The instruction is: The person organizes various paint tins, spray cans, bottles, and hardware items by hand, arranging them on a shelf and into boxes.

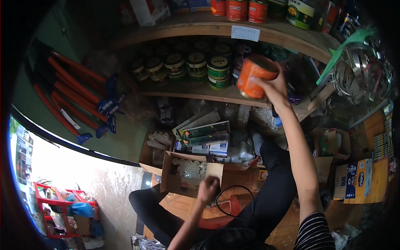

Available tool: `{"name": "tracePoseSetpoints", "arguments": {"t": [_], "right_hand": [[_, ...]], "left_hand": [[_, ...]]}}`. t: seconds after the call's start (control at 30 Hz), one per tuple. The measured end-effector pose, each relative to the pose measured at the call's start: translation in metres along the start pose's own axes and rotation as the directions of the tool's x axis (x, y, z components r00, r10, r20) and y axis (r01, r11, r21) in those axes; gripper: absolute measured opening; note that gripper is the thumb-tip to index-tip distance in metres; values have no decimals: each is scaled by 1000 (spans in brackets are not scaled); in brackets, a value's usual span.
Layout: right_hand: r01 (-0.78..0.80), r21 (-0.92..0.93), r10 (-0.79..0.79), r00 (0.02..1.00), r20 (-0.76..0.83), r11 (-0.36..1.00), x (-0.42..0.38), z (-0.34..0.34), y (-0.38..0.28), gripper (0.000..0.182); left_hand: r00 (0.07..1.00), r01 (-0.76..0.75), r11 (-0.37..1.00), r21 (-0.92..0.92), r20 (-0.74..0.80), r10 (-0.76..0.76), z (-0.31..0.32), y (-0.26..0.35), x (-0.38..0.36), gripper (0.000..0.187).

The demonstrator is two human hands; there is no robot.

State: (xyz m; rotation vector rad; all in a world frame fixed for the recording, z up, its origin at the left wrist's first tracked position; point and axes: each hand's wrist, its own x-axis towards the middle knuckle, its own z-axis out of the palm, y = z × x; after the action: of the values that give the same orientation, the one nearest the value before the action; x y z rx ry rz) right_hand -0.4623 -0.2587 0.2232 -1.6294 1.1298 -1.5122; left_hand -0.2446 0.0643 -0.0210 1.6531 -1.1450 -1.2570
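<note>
My right hand (273, 87) grips an orange tin can (257, 71) from its right side, with the thumb across the front. The can is tilted and slightly blurred, held in front of the lower shelf (191, 92). Just left of it on that shelf stand stacked green and dark tins (218, 68) with pale lids. Low in the middle, my left hand (208, 189) is closed, its fingers curled; whatever is inside them, if anything, is hidden. It is over the near right edge of an open cardboard box (179, 187) that holds clear and white cylindrical items (191, 168).
On the upper shelf (191, 26) stand several orange-red tins (236, 10). Orange-handled tools (75, 89) hang at the left. Metal rings (360, 71) hang at the right. Packaged goods (204, 141) lie behind the box. A dark cable (235, 187) loops between my legs.
</note>
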Motion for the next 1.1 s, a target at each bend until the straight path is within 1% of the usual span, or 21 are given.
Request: {"name": "tracePoseSetpoints", "arguments": {"t": [0.03, 0.07, 0.1, 0.17, 0.2, 0.27, 0.33, 0.37, 0.4, 0.43, 0.53, 0.6, 0.63, 0.7, 0.77, 0.83, 0.9, 0.93, 1.03, 1.1], "right_hand": [[-42, 26, 43, 999, -32, 999, 7, -2, -11, 86], [-24, 98, 37, 990, -134, 995, 19, -2, 4, 74], [-84, 113, 105, 975, -194, 990, 25, -3, 2, 64], [-62, 159, 98, 969, -228, 985, 49, -10, 15, 59], [-61, 152, 96, 968, -232, 986, 61, -12, 22, 54], [-80, 151, 119, 956, -267, 985, 81, -9, 29, 47], [-34, 49, 45, 969, -244, 998, 102, -2, 39, 52], [-14, -3, 13, 972, -236, 1000, 111, 2, 46, 55], [-15, -119, -23, 950, -311, 993, 125, 7, 61, 61], [-6, -143, -34, 961, -276, 990, 130, 13, 59, 62], [6, -214, -44, 984, -171, 977, 155, 33, 64, 69], [-4, -267, -29, 992, -120, 964, 178, 44, 75, 75], [66, -263, -88, 993, -73, 962, 182, 51, 75, 84], [95, -402, -128, 990, -58, 911, 219, 55, 105, 89], [109, -431, -154, 986, -71, 896, 256, 62, 137, 89], [111, -411, -158, 984, -82, 905, 268, 78, 146, 89], [101, -342, -140, 986, -94, 934, 280, 96, 148, 88], [77, -406, -117, 990, -74, 911, 288, 106, 148, 85], [188, -477, -218, 976, -9, 859, 295, 131, 148, 85], [214, -498, -239, 971, 13, 840, 300, 145, 145, 83]], "left_hand": [[997, -3, 995, 98, 75, -4, 13, -21, -23, 33], [977, 80, 988, 135, 187, -105, 33, -60, -41, 33], [932, 157, 971, 182, 297, -206, 52, -88, -49, 33], [850, 293, 920, 262, 368, -376, 62, -51, -76, 30], [951, -171, 914, 367, 303, 56, 78, -97, -85, 27], [931, -56, 930, 364, 355, -83, 84, -109, -87, 26], [893, 72, 937, 341, 396, -213, 84, -112, -80, 27], [883, 83, 934, 348, 408, -231, 83, -115, -78, 28], [869, 93, 929, 358, 425, -251, 81, -117, -79, 29], [854, 105, 924, 367, 443, -273, 80, -116, -80, 30], [804, 208, 883, 420, 440, -399, 80, -109, -72, 32], [803, 208, 891, 404, 449, -391, 84, -115, -70, 31], [800, 217, 889, 404, 448, -399, 83, -115, -66, 31], [789, 232, 882, 410, 452, -417, 82, -115, -58, 31], [779, 255, 876, 409, 450, -437, 83, -113, -53, 31], [771, 277, 872, 404, 449, -453, 85, -113, -48, 31], [760, 299, 864, 405, 446, -472, 85, -111, -43, 30], [754, 310, 859, 407, 445, -483, 85, -111, -40, 30], [735, 327, 851, 411, 455, -503, 86, -111, -33, 30], [726, 336, 848, 410, 461, -510, 86, -111, -28, 30]]}}
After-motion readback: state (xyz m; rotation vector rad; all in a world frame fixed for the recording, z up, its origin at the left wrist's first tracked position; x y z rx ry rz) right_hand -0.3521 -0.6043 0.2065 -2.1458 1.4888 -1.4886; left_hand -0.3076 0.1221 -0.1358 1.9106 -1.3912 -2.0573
